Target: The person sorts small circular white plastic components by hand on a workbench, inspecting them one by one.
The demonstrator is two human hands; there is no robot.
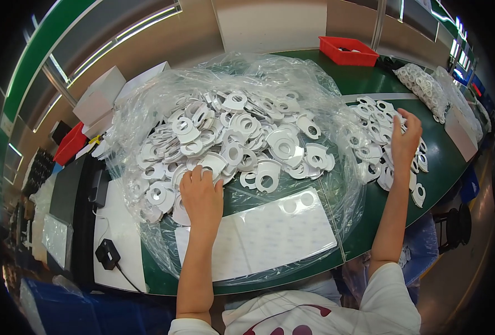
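Observation:
A large heap of flat white ring-shaped plastic parts, each with a round hole and a flared tab, lies on a clear plastic bag. My left hand rests at the heap's near edge, fingers slightly apart, tips touching the parts. On the right is a smaller spread of similar white parts. Over its far side reaches my right hand, thumb and fingers around a white part that is mostly hidden. In front of the heap lies a white sheet under clear film, with two ring outlines near its far right corner.
The clear bag spreads over the green table. A red bin stands at the back, beside a bag of white parts. White boxes and a black adapter with a cord are on the left. A dark stool stands at right.

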